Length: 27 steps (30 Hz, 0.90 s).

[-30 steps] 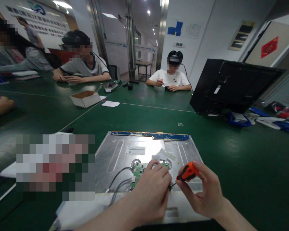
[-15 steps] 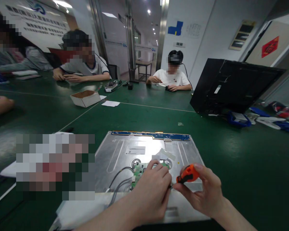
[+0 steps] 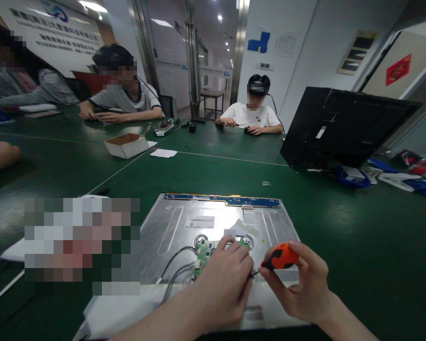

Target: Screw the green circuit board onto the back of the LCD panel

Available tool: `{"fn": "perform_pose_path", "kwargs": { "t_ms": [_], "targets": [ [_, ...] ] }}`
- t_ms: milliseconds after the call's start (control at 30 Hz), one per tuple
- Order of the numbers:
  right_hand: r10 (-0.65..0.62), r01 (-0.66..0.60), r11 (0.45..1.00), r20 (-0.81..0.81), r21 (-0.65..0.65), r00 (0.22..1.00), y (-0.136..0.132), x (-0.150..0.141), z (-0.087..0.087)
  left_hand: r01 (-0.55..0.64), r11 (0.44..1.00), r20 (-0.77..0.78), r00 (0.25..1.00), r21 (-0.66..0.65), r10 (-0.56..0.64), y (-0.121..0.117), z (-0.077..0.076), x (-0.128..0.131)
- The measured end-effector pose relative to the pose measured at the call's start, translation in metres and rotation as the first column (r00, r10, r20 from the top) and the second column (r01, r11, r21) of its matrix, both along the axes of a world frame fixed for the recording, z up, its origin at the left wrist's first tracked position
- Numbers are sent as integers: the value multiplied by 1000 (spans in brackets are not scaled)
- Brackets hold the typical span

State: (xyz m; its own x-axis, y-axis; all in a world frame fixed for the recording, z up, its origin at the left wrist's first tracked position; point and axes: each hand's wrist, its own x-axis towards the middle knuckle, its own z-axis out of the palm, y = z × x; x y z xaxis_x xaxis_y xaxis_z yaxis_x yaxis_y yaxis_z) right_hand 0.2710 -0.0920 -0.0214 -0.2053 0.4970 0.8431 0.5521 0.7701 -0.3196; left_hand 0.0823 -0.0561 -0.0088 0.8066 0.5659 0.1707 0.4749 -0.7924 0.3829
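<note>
An orange-and-black screwdriver with a stubby, swollen handle (image 3: 283,256) lies to the right of the left hand (image 3: 227,274), in the grip of the right hand (image 3: 305,279). Its long axis slants from the handle at upper right down to the left. The thin dark shaft points at the outer edge of the left hand, where the tip is too small and too shaded to tell what it meets. The right hand is the one on the tool: thumb and fingers are closed around the handle, the thumb reaching low toward the shaft. The left hand lies with bent fingers over a green printed circuit board (image 3: 205,251), covering much of it; whether its grip is closed on anything cannot be told, since the palm side is hidden.

The board sits on a flat panel of bright silver sheet metal (image 3: 173,222), smooth and reflective, pressed with long rounded ridges and round recesses. A narrow, stepped blue circuit strip (image 3: 206,199) runs along the panel's far edge. Near the middle are a white rectangular paper label (image 3: 200,222) and a crumpled, translucent film strip (image 3: 247,228). Thin, flexible dark cables (image 3: 173,279) curve from the board's left side toward the near edge. Under all this spreads a dull green worktop (image 3: 216,173), crossed by pale seams.
</note>
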Motion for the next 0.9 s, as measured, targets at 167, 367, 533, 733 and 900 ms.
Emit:
{"fn": "perform_pose_path", "kwargs": {
  "t_ms": [167, 367, 533, 733, 900],
  "targets": [
    [53, -53, 998, 17, 19, 998, 2, -3, 15, 0, 1000, 0, 1000, -9, 0, 0, 0, 0],
    [60, -59, 998, 23, -18, 998, 0, -2, 13, 2, 1000, 0, 1000, 8, -2, 0, 1, 0],
    [34, -34, 999, 12, -8, 999, 0, -1, 7, 4, 1000, -9, 1000, 6, -4, 0, 0, 0],
    [19, -20, 999, 30, 25, 999, 1, -1, 13, 7, 1000, -9, 1000, 4, -7, 0, -1, 0],
    [44, -44, 999, 54, 1, 998, -2, -1, 16, 6, 1000, 1, 1000, 3, -6, 0, 2, -1]
  ]
}}
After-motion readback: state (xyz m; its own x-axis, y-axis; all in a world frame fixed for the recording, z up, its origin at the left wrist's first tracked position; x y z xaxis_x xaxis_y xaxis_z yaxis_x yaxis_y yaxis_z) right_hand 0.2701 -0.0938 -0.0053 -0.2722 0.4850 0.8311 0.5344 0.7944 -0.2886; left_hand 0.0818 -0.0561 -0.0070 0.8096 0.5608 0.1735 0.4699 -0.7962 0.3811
